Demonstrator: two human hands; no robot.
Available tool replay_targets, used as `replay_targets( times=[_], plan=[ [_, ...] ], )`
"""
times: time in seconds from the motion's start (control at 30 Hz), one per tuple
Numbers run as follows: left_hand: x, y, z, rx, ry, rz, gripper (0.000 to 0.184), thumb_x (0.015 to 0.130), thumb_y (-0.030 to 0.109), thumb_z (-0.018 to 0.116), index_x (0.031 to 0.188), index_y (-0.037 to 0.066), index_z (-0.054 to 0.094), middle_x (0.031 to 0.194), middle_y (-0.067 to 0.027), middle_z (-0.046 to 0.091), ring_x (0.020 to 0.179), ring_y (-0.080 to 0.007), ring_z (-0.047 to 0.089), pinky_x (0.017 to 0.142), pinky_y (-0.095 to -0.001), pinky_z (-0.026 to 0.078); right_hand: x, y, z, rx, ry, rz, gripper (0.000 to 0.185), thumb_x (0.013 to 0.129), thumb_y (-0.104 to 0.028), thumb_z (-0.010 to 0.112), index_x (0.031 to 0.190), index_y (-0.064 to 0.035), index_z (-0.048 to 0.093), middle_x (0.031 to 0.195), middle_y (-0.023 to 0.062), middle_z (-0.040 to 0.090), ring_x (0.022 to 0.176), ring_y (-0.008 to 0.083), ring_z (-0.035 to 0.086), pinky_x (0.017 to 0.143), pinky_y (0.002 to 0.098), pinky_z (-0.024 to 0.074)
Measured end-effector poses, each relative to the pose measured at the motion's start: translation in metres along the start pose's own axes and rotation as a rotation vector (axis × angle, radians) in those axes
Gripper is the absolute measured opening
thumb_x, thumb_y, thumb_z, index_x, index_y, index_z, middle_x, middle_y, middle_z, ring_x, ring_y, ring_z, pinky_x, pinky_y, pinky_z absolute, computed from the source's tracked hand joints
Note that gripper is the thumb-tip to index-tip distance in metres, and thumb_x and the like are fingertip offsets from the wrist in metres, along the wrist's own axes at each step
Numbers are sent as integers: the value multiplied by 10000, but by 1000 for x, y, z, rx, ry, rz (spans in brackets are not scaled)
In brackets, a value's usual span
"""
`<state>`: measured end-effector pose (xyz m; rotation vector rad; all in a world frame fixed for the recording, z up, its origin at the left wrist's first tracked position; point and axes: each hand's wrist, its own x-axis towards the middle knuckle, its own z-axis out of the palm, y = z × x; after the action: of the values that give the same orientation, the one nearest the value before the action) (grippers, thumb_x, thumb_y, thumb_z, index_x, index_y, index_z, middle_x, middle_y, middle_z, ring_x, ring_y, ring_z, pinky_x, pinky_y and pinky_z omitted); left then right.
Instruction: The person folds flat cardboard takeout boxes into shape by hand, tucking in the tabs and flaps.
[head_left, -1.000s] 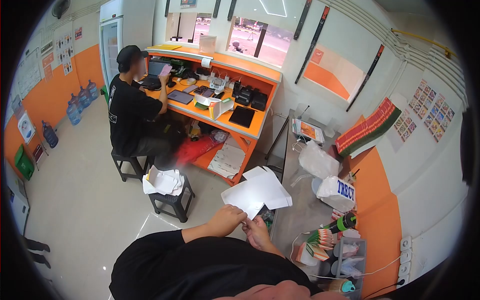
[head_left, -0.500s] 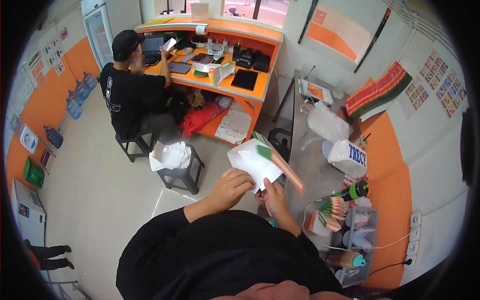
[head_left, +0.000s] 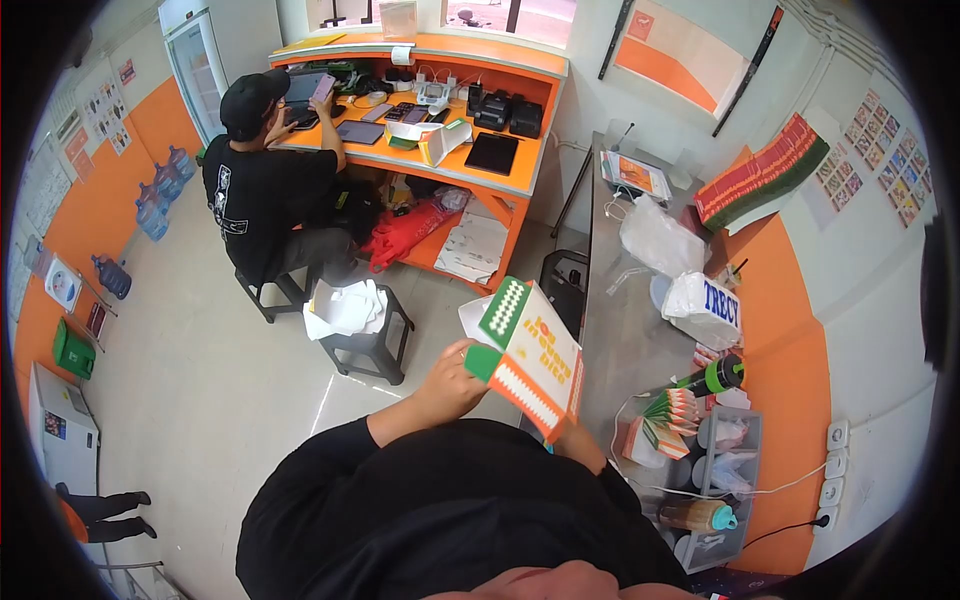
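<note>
A partly folded cardboard food box (head_left: 545,350) is held up in front of my chest. Its printed side faces me, with green and orange flaps and yellow lettering on white. My left hand (head_left: 450,385) grips its left side, the fingertips partly covered by a green flap. At the lower right corner, my right hand (head_left: 578,442) holds the box, with most of its fingers hidden behind the cardboard. To the right, a nested stack of similar boxes (head_left: 668,425) rests on the metal table.
A grey stool (head_left: 372,355) bears white folded cardboard pieces (head_left: 350,308). The metal table (head_left: 625,340) runs along my right, holding a wrapped TRECY pack (head_left: 703,310), a black-green bottle (head_left: 722,374) and a grey crate (head_left: 742,450). Beyond, a seated person (head_left: 265,190) works at an orange desk (head_left: 500,180).
The box has turned over, so its printed face shows instead of the white inside. My right hand is now mostly covered by it. The seated person has lowered the phone slightly.
</note>
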<state>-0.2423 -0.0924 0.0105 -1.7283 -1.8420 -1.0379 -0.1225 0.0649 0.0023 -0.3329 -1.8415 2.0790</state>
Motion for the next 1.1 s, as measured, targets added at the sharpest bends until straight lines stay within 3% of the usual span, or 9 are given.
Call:
replay_targets(
  times=[0.23,0.5,0.57,0.7,0.8,0.97,1.1],
  plan=[
    [-6,-11,12,-321,-53,-148,233,736,62,700,967,89,692,1002,-42,655,1029,-246,617,965,-454,456,2,-3,-1,-81,-2,-24,276,957,-143,603,1186,-13,521,949,133,612,681,198,619,567,304,495],
    [-7,-8,19,-264,-2,-98,256,755,86,695,1010,104,695,1078,-47,662,1091,-244,601,1005,-445,404,2,0,-2,-158,4,-34,240,946,-130,612,1136,-8,529,924,139,616,681,209,625,579,314,498],
    [-1,-4,14,-190,-150,-148,271,758,84,697,1028,97,686,1078,-56,661,1087,-254,601,996,-433,411,1,1,-2,-178,5,-40,232,943,-127,614,1123,-7,531,918,141,618,681,212,627,582,316,499],
    [13,10,-5,-168,-136,-99,293,761,83,699,1053,95,675,1080,-74,660,1096,-286,591,988,-432,417,-2,3,-3,-218,12,-53,215,937,-120,619,1098,-4,536,905,144,620,681,218,630,588,321,500],
    [23,21,-11,-295,-70,-237,369,752,96,735,1112,75,657,1096,-99,657,1072,-319,609,905,-423,491,-4,3,-2,-253,20,-66,202,933,-115,622,1079,-2,539,895,147,621,681,223,632,592,325,501],
    [18,20,-5,-731,-1,-471,335,837,162,728,1144,59,639,1151,-107,654,1076,-294,613,962,-402,453,-4,5,-1,-336,30,-96,182,926,-106,628,1048,1,544,879,151,624,682,230,636,600,332,503],
    [10,10,7,-476,-39,-238,317,850,155,710,1147,70,642,1188,-111,641,1085,-288,608,970,-403,442,-4,6,-1,-436,48,-138,167,921,-99,632,1022,3,548,867,154,626,682,236,639,606,337,505]
  ],
)
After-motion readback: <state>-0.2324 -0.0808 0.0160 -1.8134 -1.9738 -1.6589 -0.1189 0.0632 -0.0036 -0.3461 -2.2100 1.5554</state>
